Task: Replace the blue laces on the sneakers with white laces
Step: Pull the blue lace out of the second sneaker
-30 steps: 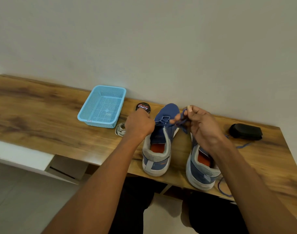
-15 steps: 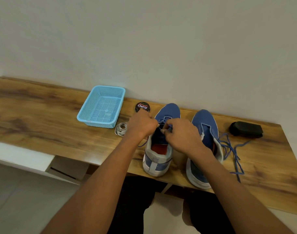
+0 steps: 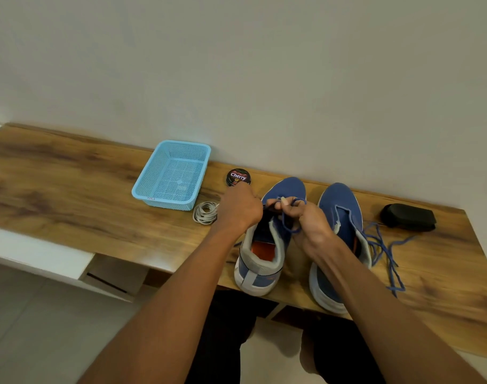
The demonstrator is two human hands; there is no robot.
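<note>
Two blue sneakers stand side by side on the wooden bench (image 3: pixel 70 189), toes pointing toward the far wall. The left sneaker (image 3: pixel 260 253) still carries its blue lace (image 3: pixel 288 220). The right hand (image 3: pixel 308 220) pinches a loop of this lace between curled fingers above the tongue. The left hand (image 3: pixel 241 207) is curled at the left side of the same sneaker's lacing; what its fingers grip is hidden. The right sneaker (image 3: pixel 339 206) has no lace in its eyelets; the removed blue lace (image 3: pixel 386 253) lies loose on the bench just right of it. The coiled white laces (image 3: pixel 204 213) lie just left of the left hand, near the light-blue mesh basket (image 3: pixel 171 173). A round polish tin (image 3: pixel 238 177) sits beyond the left hand. A black object (image 3: pixel 408 217) rests at the far right.
</note>
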